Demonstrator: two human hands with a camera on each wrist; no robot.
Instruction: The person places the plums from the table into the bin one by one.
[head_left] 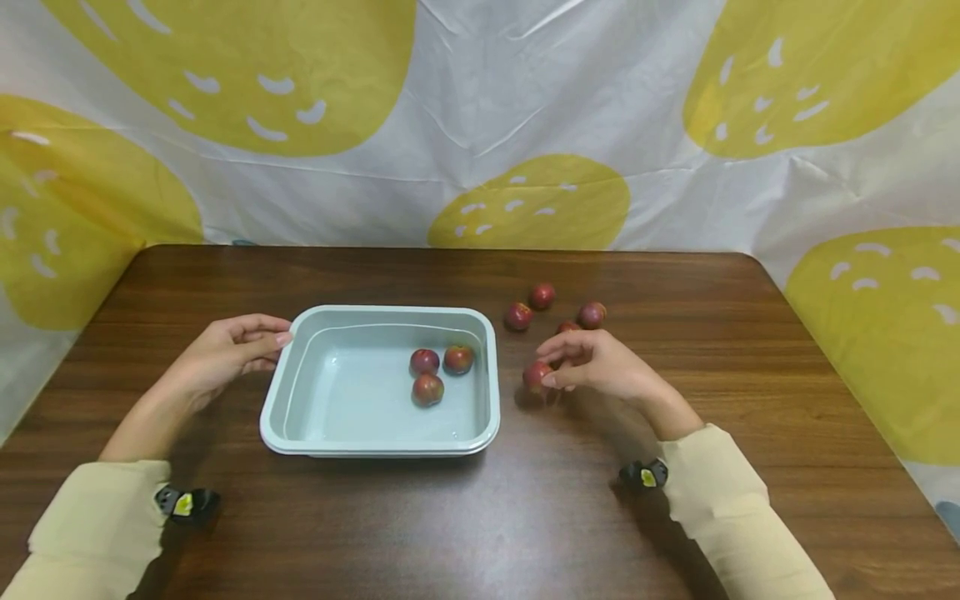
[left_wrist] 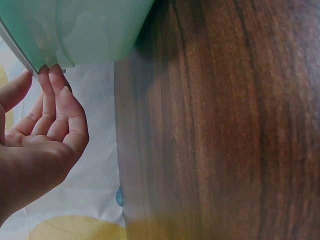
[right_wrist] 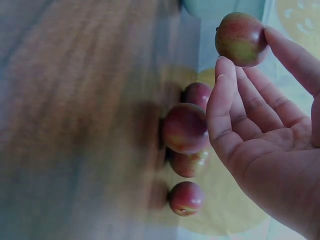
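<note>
A pale blue-green plastic basin stands on the table with three plums grouped in its right half. My left hand grips its left rim, thumb above and fingertips under the lip, as the left wrist view shows from below. Just right of the basin, my right hand pinches a red plum between thumb and fingertips. The right wrist view shows this plum held up at the fingertips, red with a greenish patch. Beyond that hand lie several more plums, one partly hidden behind the fingers.
The brown wood-grain table has its far edge against a white cloth printed with large yellow shapes. Each wrist carries a dark strapped device beside a pale yellow sleeve.
</note>
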